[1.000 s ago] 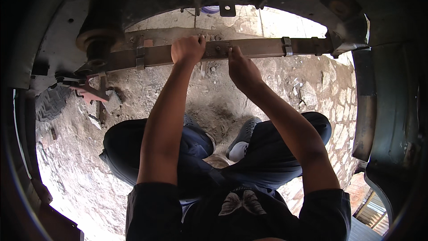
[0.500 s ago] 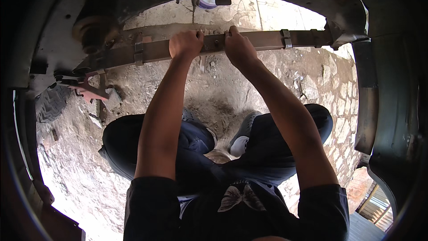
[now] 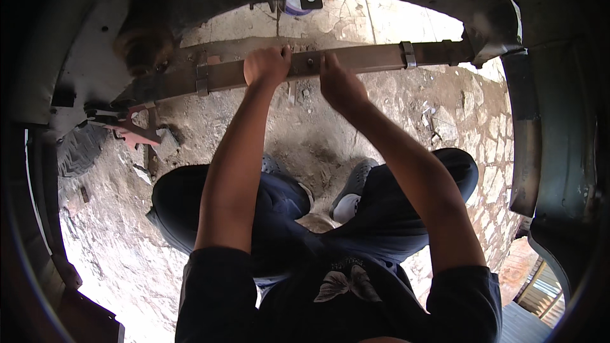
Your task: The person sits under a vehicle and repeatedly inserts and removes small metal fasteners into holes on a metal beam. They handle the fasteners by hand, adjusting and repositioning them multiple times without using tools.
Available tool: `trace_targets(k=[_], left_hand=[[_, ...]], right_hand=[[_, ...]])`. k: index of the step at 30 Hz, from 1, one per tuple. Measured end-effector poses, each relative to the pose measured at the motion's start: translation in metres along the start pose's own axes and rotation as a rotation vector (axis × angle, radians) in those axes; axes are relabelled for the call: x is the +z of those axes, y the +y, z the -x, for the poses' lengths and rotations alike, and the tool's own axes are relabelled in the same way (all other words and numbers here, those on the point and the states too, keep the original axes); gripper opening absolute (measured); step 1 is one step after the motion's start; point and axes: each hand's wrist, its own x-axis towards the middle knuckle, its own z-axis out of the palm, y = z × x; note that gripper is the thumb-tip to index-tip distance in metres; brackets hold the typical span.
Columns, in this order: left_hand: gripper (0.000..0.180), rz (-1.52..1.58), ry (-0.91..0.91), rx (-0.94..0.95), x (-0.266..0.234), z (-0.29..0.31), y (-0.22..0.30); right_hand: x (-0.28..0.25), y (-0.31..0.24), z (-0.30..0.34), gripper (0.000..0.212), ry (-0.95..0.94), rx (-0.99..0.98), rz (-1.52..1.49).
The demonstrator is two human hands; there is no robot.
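Note:
A long brown leaf spring runs across the space in front of me, under a vehicle's body. My left hand is closed around it, left of its middle, with the fingers over the top edge. Just right of the small round bolt head, my right hand lies against the spring's near side. Its fingers are curled, with one digit raised against the metal; what they hold, if anything, is hidden. Metal clamps band the spring, one at the right and one at the left.
Dark body panels curve overhead and down both sides. To the left are a red metal bracket-like part and a tyre. A purple-and-white round container stands beyond the spring. Loose stones lie on the rough ground around my feet.
My right hand has come down from the spring's top edge to its near side, uncovering the metal beside the bolt head. My left hand keeps its grip. The view has shifted slightly.

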Motion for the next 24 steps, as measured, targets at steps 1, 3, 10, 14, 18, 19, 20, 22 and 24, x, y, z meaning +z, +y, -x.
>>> trace_targets(k=[1, 3, 10, 14, 18, 19, 20, 22, 24], left_hand=[[0.046, -0.001, -0.002, -0.004, 0.0, 0.0, -0.003], [0.046, 0.0, -0.009, -0.005, 0.002, 0.002, -0.006], [0.049, 0.011, 0.024, 0.042, 0.007, -0.005, -0.002], [0.05, 0.008, -0.033, -0.011, 0.002, -0.001, -0.007], [0.049, -0.014, -0.056, -0.02, -0.003, -0.008, 0.004], [0.05, 0.002, -0.045, 0.0, -0.002, -0.009, 0.004], [0.05, 0.018, -0.035, 0.02, 0.0, -0.01, 0.006], [0.05, 0.026, -0.045, 0.004, 0.006, -0.007, -0.008], [0.049, 0.036, -0.072, -0.034, 0.006, -0.007, -0.009]], right_hand=[[0.001, -0.01, 0.015, 0.027, -0.068, 0.065, -0.123], [-0.015, -0.022, 0.018, 0.029, -0.149, 0.247, -0.256], [-0.001, -0.004, -0.027, 0.024, 0.027, 0.129, -0.149], [0.004, -0.017, 0.014, 0.022, 0.021, 0.075, -0.12], [0.009, 0.012, -0.024, 0.028, 0.147, -0.073, -0.051], [0.009, 0.011, -0.026, 0.031, 0.119, -0.028, -0.076], [0.007, 0.011, -0.03, 0.034, 0.097, 0.014, -0.095], [-0.009, -0.017, -0.008, 0.04, -0.062, 0.195, -0.216], [-0.008, -0.03, 0.022, 0.052, -0.013, 0.181, -0.121]])
